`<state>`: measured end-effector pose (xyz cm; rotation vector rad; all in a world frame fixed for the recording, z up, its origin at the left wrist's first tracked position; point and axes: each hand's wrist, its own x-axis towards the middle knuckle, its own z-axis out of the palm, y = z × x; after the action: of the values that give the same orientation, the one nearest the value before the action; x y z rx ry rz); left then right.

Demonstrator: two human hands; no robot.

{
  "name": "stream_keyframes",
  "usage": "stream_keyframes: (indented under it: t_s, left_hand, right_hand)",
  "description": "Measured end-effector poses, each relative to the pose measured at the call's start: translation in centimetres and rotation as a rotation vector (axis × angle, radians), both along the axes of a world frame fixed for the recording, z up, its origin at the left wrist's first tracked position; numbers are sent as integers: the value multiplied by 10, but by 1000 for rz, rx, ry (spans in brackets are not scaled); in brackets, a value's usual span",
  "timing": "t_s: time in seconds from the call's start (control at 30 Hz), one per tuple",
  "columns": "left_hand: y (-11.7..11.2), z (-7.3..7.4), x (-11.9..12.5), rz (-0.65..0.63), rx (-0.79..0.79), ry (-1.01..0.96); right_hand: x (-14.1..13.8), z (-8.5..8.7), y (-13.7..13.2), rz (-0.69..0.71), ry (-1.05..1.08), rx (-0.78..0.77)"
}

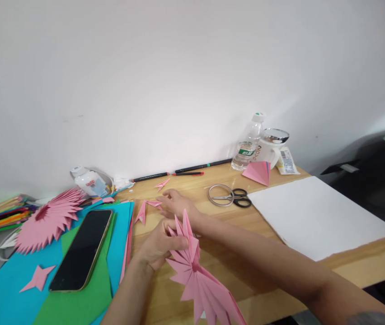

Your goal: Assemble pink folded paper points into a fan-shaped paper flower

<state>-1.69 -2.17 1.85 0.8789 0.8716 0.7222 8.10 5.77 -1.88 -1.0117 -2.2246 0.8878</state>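
My left hand [160, 246] is closed round the upper end of a pink pleated paper fan [209, 291], its thumb pressed on the folds. The fan's pointed tips spread outward, and its lower end runs out of the picture. Beyond it, my right hand [176, 205] stretches over the table with bent fingers apart. Its fingertips are by a small folded pink paper piece [154, 204]; whether they touch it I cannot tell. Another folded pink piece [141, 214] lies just left of that one, and a third small pink piece [162, 184] lies farther back.
Left, a phone [82, 250] lies on green and blue paper beside a pink star [39, 278] and a larger pleated pink ring [48, 219]. Scissors [241, 197], a metal ring [209, 194] and white paper [317, 216] lie right. A bottle [248, 144] and mug [269, 151] stand behind.
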Motion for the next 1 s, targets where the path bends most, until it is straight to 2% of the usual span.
stream_keyframes:
  t_s: [0.07,0.17,0.27,0.37,0.4,0.47,0.5,0.57,0.77,1.0]
  left_hand:
    - [0,2,-1,-9,13,5]
    - [1,1,-2,12,18,-20]
    - [4,-3,-4,65,23,-46]
    - [5,-5,-3,110,2,-39]
    - [5,-5,-3,120,-9,-29]
    - [5,-4,-1,128,-27,9]
    - [5,-4,0,133,-33,36]
    - [6,-4,2,166,-36,99]
    - [10,-15,3,314,-38,224]
    - [10,-16,5,293,-7,306]
  right_hand:
    - [-19,3,10,-5,-166,59]
    - [-27,2,20,-23,-201,42]
    - [-4,-1,22,-77,-128,-27]
    - [40,-1,15,-140,-26,-138]
    - [55,0,10,-145,36,-201]
    - [80,2,-1,-122,425,-568]
    - [90,2,-7,-122,551,-689]
    - [102,2,-18,-154,684,-838]
    - [100,-3,-34,-83,818,-980]
    - [96,-5,-39,-90,807,-1015]
